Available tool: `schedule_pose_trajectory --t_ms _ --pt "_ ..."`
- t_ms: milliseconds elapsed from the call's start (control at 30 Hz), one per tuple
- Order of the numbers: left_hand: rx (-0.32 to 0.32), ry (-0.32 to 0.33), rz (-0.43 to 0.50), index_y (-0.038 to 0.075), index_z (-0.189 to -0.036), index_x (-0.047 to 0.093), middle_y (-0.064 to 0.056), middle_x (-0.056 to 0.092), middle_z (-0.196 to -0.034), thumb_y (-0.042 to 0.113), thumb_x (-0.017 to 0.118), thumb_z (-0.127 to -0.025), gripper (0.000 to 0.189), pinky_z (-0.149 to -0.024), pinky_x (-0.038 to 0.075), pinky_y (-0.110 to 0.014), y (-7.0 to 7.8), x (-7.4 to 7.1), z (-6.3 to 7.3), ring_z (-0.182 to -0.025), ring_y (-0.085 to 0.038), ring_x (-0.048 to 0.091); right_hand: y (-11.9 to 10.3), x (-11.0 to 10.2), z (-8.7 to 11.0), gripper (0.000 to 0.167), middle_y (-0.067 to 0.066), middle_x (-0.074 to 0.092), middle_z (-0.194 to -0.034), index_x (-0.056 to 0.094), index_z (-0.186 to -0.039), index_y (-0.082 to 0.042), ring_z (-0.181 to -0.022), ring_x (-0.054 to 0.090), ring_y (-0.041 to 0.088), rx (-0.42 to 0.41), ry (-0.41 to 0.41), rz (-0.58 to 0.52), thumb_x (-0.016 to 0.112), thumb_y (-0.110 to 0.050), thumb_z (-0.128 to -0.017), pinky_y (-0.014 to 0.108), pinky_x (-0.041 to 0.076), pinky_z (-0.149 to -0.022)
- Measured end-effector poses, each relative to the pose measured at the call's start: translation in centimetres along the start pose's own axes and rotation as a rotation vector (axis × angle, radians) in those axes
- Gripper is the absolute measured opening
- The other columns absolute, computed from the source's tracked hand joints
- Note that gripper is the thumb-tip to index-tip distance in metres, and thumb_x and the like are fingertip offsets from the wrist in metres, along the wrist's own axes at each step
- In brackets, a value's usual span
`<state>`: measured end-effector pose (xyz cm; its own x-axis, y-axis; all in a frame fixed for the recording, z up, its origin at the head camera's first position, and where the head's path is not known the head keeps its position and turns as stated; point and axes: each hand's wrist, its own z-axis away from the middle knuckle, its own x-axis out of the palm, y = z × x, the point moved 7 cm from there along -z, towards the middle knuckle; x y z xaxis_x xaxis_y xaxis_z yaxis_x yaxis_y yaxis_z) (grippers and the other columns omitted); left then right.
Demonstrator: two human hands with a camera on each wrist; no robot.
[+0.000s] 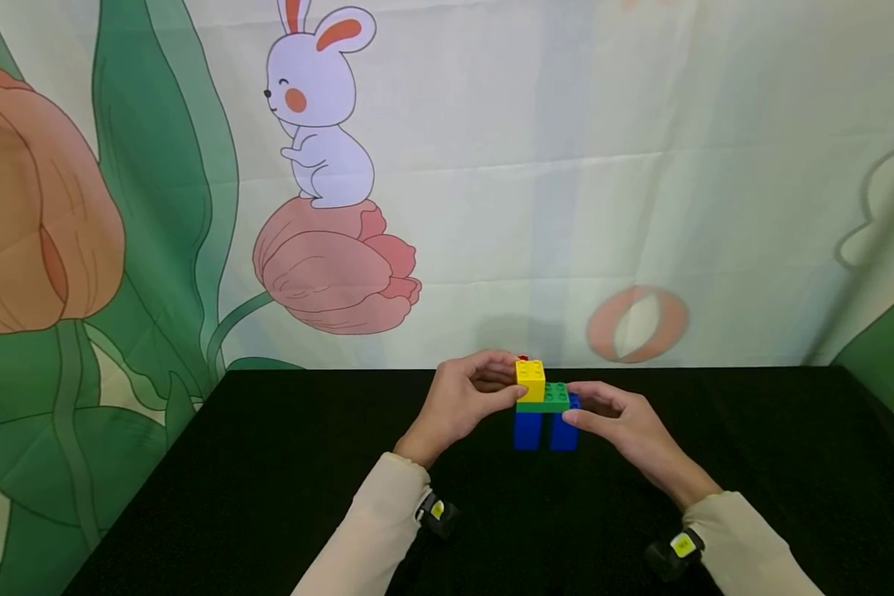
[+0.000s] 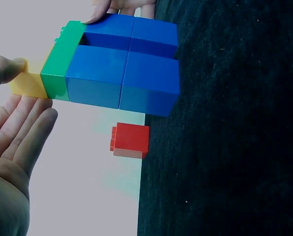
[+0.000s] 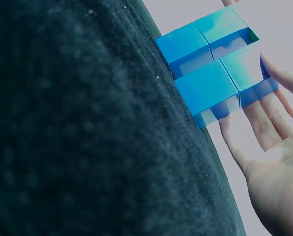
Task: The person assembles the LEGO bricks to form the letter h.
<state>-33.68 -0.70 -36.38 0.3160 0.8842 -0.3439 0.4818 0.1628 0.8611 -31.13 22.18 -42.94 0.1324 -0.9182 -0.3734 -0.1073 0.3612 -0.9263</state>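
Observation:
A small structure of toy building blocks stands on the black table, made of two blue columns (image 1: 527, 432), each of two stacked blocks. A green block (image 1: 557, 406) bridges their tops, and a yellow block (image 1: 531, 381) sits on its left end. My left hand (image 1: 458, 401) pinches the yellow block, thumb in front and fingers behind. With thumb and fingertips, my right hand (image 1: 626, 422) grips the upper blue block (image 3: 247, 71) of the right column. Behind the structure, a single red block (image 2: 131, 136) shows in the left wrist view; the head view hides nearly all of it.
The black table (image 1: 283, 497) ends at the back against a pale hanging cloth (image 1: 492, 207) printed with a rabbit and flowers. The red block lies near that back edge. Each wrist wears a small black camera (image 1: 438, 509) over its sleeve.

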Motion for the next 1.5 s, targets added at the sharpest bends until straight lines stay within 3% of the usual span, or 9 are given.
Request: schedule_pose_trajectory --t_ms 667,1033,1167,1300,1500 --pt "0.009 -0.006 0.046 0.007 -0.124 0.073 -0.003 0.077 -0.115 0.012 0.083 -0.095 0.032 -0.091 0.061 -0.029 -0.3 0.0 -0.2 -0.101 -0.017 0.074 -0.1 -0.1 0.1 0.062 0.015 0.063 -0.142 0.056 -0.150 -0.010 -0.127 0.060 0.032 -0.012 0.010 0.007 0.075 -0.040 -0.100 0.055 0.049 -0.109" --pt "-0.051 -0.030 0.105 0.007 -0.123 0.075 -0.003 0.077 -0.119 0.016 0.083 -0.095 0.031 -0.092 0.061 -0.032 -1.1 -0.5 -0.2 -0.104 -0.020 0.074 -0.1 0.0 -0.1 0.064 0.016 0.062 -0.144 0.055 -0.151 -0.010 -0.128 0.059 0.033 -0.005 0.003 0.015 0.076 -0.042 -0.099 0.055 0.049 -0.109" --pt "-0.070 -0.043 0.175 0.007 -0.124 0.075 -0.002 0.076 -0.123 0.019 0.080 -0.098 0.029 -0.095 0.060 -0.035 -1.7 -0.8 -0.2 -0.107 -0.022 0.073 -0.1 0.0 -0.1 0.065 0.016 0.062 -0.144 0.055 -0.151 -0.010 -0.128 0.060 0.033 -0.001 0.004 0.015 0.076 -0.042 -0.099 0.055 0.049 -0.109" --pt "-0.079 -0.009 0.220 0.006 -0.127 0.074 -0.002 0.076 -0.124 0.021 0.078 -0.100 0.031 -0.099 0.058 -0.038 -2.0 -1.5 -0.2 -0.112 -0.023 0.071 0.0 0.1 -0.2 0.066 0.016 0.061 -0.145 0.054 -0.152 -0.010 -0.127 0.060 0.032 0.005 0.000 0.012 0.076 -0.043 -0.098 0.055 0.049 -0.109" --pt "-0.106 0.053 0.201 0.010 -0.126 0.076 -0.003 0.077 -0.121 0.023 0.077 -0.100 0.029 -0.100 0.058 -0.039 -2.8 -2.1 -0.4 -0.112 -0.023 0.071 0.0 0.1 -0.2 0.067 0.017 0.060 -0.145 0.054 -0.152 -0.009 -0.127 0.059 0.033 0.010 0.003 0.011 0.076 -0.042 -0.098 0.054 0.049 -0.108"
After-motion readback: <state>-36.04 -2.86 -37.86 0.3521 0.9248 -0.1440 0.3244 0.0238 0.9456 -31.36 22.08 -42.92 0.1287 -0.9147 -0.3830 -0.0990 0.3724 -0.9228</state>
